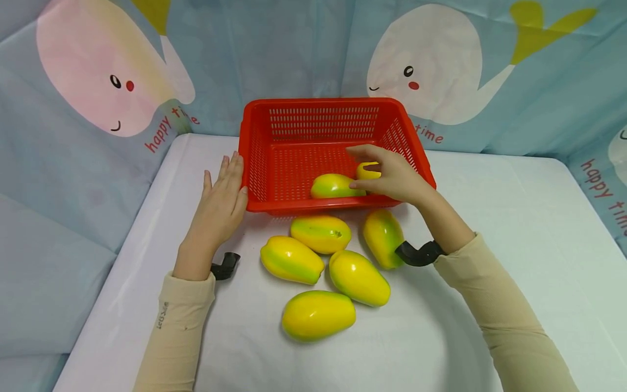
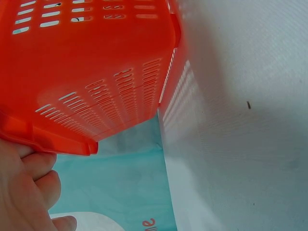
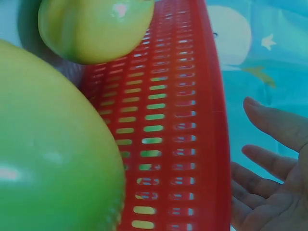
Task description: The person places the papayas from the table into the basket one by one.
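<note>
A red plastic basket (image 1: 254, 203) stands at the back of the table with two yellow-green papayas in it, one papaya (image 1: 333, 186) by the front wall and another papaya (image 1: 364, 170) partly behind my right hand. My left hand (image 1: 220, 198) lies with straight fingers against the basket's left rim. Over the basket's front right part is my right hand (image 1: 392, 173), its fingers spread and slightly bent, with nothing gripped. In the right wrist view, the spread fingers (image 3: 269, 163) show beyond the red wall. The left wrist view has fingers (image 2: 41, 168) touching the rim.
Several papayas lie on the white table in front of the basket, among them a papaya (image 1: 383, 238) below my right forearm and a papaya (image 1: 318, 316) nearest me. A blue cloth (image 1: 294, 49) with cartoon whales hangs behind the table.
</note>
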`<control>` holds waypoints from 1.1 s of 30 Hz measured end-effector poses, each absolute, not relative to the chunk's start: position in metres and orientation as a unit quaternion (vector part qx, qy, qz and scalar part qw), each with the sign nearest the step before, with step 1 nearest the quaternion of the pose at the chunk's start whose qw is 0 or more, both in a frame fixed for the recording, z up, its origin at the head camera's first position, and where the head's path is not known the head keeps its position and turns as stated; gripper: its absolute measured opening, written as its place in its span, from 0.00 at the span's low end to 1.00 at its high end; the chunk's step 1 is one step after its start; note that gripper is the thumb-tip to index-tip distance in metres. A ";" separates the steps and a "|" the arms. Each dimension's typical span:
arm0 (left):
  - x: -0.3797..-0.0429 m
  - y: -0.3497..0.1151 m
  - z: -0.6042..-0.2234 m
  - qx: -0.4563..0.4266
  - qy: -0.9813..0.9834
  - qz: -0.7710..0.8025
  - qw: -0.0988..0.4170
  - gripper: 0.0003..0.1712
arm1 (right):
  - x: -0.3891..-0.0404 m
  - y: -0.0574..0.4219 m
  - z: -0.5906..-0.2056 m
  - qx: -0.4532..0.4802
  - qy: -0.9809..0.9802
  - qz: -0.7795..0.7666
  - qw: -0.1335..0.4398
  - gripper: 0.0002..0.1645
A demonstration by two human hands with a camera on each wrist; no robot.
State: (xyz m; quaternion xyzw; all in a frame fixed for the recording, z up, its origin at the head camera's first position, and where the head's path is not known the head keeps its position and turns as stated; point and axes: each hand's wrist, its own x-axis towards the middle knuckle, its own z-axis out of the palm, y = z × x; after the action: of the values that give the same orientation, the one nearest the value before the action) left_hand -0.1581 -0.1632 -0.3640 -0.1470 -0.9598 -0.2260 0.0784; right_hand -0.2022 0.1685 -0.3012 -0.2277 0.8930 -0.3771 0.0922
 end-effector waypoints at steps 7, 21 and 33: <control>-0.158 -0.163 -0.365 -0.148 -0.959 -0.227 0.077 0.34 | -0.191 0.180 -0.296 -0.230 0.879 -0.411 0.078 0.35; -0.160 -0.162 -0.365 -0.150 -0.960 -0.225 0.078 0.34 | -0.159 0.216 -0.294 -0.213 0.874 -0.437 0.027 0.34; -0.159 -0.164 -0.364 -0.151 -0.960 -0.225 0.078 0.34 | -0.124 0.239 -0.305 -0.227 0.862 -0.453 -0.010 0.34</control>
State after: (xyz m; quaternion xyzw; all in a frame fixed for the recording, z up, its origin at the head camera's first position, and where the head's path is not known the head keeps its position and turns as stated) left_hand -0.1591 -0.1637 -0.3642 -0.1507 -0.9596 -0.2247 0.0777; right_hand -0.1240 0.2388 -0.3054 -0.2274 0.8622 -0.4525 -0.0098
